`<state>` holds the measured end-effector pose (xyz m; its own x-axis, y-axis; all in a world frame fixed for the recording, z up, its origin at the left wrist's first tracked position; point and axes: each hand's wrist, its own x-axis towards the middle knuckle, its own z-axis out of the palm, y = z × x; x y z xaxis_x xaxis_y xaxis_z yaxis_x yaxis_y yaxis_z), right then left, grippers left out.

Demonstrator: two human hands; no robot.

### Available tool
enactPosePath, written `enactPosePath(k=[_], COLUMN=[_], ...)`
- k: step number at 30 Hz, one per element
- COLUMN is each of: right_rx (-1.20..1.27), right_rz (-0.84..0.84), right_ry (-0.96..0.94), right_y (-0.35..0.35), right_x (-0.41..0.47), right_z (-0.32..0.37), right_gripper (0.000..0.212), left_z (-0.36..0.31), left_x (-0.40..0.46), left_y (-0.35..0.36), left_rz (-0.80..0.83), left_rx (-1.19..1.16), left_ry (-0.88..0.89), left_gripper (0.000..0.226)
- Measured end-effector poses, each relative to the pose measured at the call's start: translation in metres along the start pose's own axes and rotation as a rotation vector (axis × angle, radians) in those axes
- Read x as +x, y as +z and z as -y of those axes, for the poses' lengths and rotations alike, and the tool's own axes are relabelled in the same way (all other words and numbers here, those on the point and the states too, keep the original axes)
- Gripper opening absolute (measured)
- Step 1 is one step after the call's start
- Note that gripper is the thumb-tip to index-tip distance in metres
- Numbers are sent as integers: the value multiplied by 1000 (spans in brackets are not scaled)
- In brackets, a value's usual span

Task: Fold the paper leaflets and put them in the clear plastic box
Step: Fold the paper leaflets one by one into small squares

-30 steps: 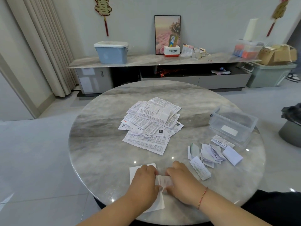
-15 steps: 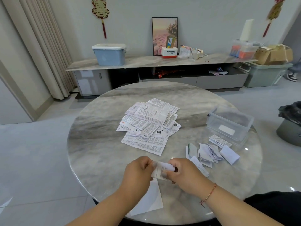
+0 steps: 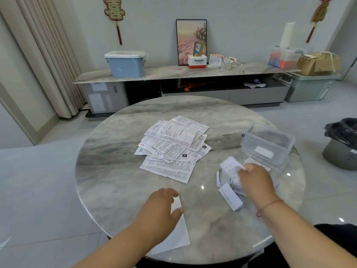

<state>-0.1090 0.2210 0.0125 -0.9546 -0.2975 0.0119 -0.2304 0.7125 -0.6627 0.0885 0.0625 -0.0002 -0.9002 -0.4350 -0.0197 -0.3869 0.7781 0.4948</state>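
A heap of unfolded printed leaflets (image 3: 172, 147) lies in the middle of the round marble table (image 3: 116, 180). At the right edge stands the clear plastic box (image 3: 267, 146), lid off, a white label on its side. My right hand (image 3: 255, 180) holds a small folded leaflet (image 3: 229, 167), blurred, above a cluster of folded leaflets (image 3: 230, 196) just in front of the box. Fingers spread, my left hand (image 3: 160, 207) hovers over a plain white sheet (image 3: 177, 238) near the front edge and holds nothing.
Behind the table runs a low marble-topped cabinet (image 3: 173, 72) carrying a blue tub (image 3: 125, 63), a framed picture and small boxes. A grey bin (image 3: 342, 144) with a black bag stands on the floor at the right. Curtains hang at the left.
Both hands were folding a leaflet at the front edge. Now my right hand has carried the folded leaflet right toward the box, and my left hand has let go and opened over the white sheet.
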Motion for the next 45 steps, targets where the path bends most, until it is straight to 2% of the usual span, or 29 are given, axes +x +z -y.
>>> enactPosePath(k=[2,4,7,8,9,11,14,16,18,19,21,22,23,25,27,29,30,32,35,38,40,42,43,45], right_rx=[-29,-32,-58,-49,-29,-17,-21,-12,26,50,77,100,129,124,-26,-138,-151,-96,39,94,70,-20,-76,-148], right_rz=[5,10,9,10,19,16,20,8,-56,-122,-268,-278,-216,88,462,678,710,659,551,465,420,381,364,343], right_ry=[165,261,225,206,204,195,187,193,204,220,136,31,-85,-375,-609,-713,-697,-622,-457,-348,-311,-304,-303,-264], right_y=[-9,-10,-7,-6,-7,-9,-11,-14,-20,-24,-29,-29,-25,-13,1,16,23,37,56,71,79,84,86,86], right_x=[26,36,38,39,36,33,34,31,26,21,6,-6,-19,-51,-75,-80,-80,-77,-71,-65,-64,-66,-66,-70], right_z=[-25,-41,-50,-52,-51,-52,-55,-53,-45,-38,-21,-11,-2,10,15,10,6,-1,-5,-1,3,9,11,14], right_gripper=[31,22,28,27,24,19,25,28,17,27,36,31,26,32,58,83,84,66,36,32,35,37,37,32], left_z=[9,12,17,12,15,16,14,16,15,17,16,16,16,14,14,17,17,17,24,29,33,39,40,37], left_x=[-6,-15,-24,-25,-25,-25,-26,-29,-30,-31,-31,-31,-30,-28,-26,-27,-29,-30,-23,-15,-14,-15,-17,-23], left_y=[1,2,4,1,3,8,5,6,3,3,2,5,8,12,14,16,15,15,21,30,36,43,47,56], left_rz=[110,286,345,274,339,328,294,401,425,414,431,443,441,400,291,172,122,67,6,-124,-257,-410,-447,-400], left_rx=[276,387,506,568,586,640,678,649,621,624,632,656,670,625,522,320,187,-26,-215,-276,-204,21,101,160], left_ry=[45,43,78,105,117,144,153,130,134,157,174,178,179,168,164,150,136,112,-7,-169,-224,-56,72,256], left_gripper=[56,77,106,109,108,100,94,82,73,68,58,51,42,25,17,12,8,7,16,12,29,46,47,40])
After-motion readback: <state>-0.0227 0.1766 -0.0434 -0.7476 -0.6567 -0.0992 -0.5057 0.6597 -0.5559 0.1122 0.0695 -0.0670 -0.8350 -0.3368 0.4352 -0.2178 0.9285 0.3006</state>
